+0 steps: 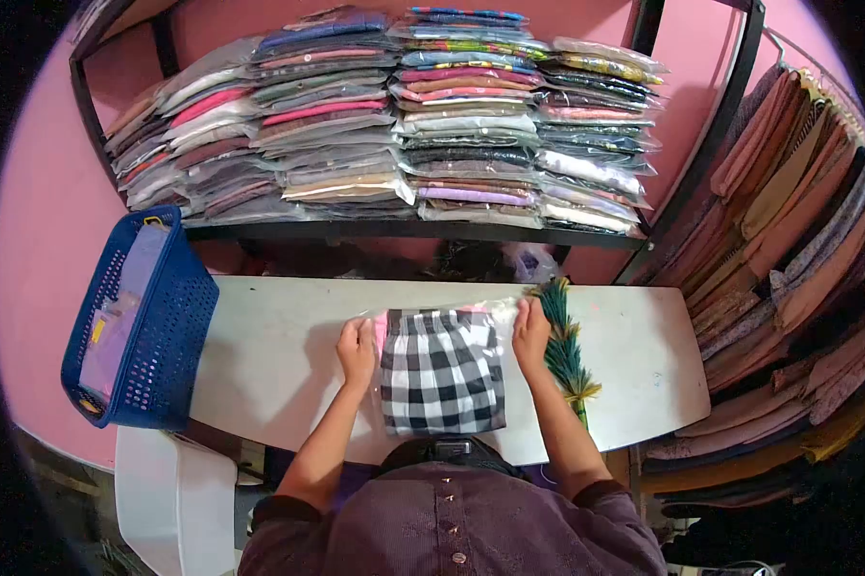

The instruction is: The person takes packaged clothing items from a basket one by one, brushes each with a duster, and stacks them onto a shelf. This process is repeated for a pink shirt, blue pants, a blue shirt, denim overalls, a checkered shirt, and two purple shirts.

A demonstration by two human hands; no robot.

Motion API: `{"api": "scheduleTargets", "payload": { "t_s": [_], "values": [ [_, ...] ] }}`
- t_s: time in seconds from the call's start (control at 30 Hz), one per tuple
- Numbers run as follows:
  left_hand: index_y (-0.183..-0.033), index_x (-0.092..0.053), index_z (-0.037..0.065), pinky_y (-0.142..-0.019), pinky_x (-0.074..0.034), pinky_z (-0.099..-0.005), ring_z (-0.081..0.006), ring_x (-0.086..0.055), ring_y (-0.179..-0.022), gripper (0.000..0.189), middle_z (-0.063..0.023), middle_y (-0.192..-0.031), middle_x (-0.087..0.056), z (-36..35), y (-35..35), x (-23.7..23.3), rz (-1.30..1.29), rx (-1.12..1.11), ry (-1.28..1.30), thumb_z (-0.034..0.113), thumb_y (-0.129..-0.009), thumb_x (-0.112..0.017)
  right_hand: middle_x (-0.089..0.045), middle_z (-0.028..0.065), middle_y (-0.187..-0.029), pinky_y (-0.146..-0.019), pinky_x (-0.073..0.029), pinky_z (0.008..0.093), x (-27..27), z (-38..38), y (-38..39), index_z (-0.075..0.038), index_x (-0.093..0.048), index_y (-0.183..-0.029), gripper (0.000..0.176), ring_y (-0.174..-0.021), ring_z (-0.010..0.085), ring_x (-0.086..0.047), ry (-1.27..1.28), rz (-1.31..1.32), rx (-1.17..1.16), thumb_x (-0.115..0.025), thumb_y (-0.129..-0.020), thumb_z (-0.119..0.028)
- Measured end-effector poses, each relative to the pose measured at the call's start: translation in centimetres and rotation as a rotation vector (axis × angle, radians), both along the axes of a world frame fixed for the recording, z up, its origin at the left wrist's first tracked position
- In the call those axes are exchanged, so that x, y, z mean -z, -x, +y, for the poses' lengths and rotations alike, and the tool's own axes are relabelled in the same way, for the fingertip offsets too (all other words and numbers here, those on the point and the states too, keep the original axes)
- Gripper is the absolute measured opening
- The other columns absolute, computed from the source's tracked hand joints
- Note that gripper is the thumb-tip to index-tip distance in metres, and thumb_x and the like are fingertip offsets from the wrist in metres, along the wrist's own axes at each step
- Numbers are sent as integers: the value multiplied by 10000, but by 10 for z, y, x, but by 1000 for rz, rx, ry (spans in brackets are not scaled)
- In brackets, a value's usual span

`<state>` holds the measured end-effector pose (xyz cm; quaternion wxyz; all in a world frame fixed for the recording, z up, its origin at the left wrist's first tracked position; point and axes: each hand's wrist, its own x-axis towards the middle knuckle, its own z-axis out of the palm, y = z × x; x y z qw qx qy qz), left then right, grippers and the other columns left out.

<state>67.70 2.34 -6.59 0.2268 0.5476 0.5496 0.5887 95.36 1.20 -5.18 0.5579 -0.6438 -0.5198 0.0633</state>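
A folded black-and-white checkered garment (442,374) with a gathered waistband lies on the white table in front of me. It is inside a clear plastic bag (498,309), and a strip of pink (381,334) shows along its left side. My left hand (358,352) is closed at the bag's upper left edge. At the upper right corner, my right hand (530,336) grips the plastic with its fingers curled. The fingertips of both hands are partly hidden.
A blue perforated basket (168,326) holding purple packed cloth stands at the table's left end. Green tinsel-like stems (567,355) lie right of my right hand. Bagged folded clothes (466,125) fill the shelf behind. Garments (788,211) hang at right. A white chair (168,490) stands lower left.
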Motion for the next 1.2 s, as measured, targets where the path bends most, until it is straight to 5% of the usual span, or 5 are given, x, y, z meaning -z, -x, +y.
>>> {"api": "scheduleTargets", "payload": {
  "t_s": [0.1, 0.3, 0.5, 0.8, 1.2],
  "values": [
    [-987, -508, -13, -632, -428, -255, -149, -531, -708, 211, -85, -828, -580, 17, 21, 62, 117, 180, 781, 82, -800, -540, -548, 152, -760, -562, -411, 396, 35, 3, -17, -4, -430, -1053, 340, -703, 317, -528, 184, -91, -26, -515, -823, -240],
    [-1118, -452, -42, -776, -433, -254, -169, -542, -905, 432, -129, -1005, -569, -11, 36, 127, -314, 333, 601, 38, -730, -623, -457, 227, -1056, -838, -340, 452, 76, -103, -65, 34, -379, -1142, 566, -963, 377, -432, 387, -350, 418, -610, -664, -162],
    [-1086, -482, -41, -706, -448, -251, -149, -548, -821, 413, -112, -968, -580, -14, 32, 140, -358, 240, 639, 36, -714, -645, -466, 174, -939, -717, -396, 474, 119, -167, -97, -8, -433, -963, 315, -902, 364, -471, 784, -409, 417, -524, -778, -246],
    [-1046, -509, -38, -704, -460, -239, -151, -557, -828, 367, -118, -944, -584, -13, 33, 144, 35, 117, 352, -15, -701, -630, -568, 209, -836, -622, -459, 462, 99, -170, -19, -125, -415, -1062, 296, -732, 381, -568, 914, -564, -538, -370, -846, -323],
    [-1039, -493, -45, -664, -477, -249, -161, -573, -758, 376, -117, -906, -593, -11, 40, 157, -432, 291, 525, -21, -689, -628, -560, 241, -681, -580, -432, 496, 95, -159, -43, -75, -427, -972, 283, -647, 414, -548, 818, -396, -90, -379, -850, -326]
  ]
}}
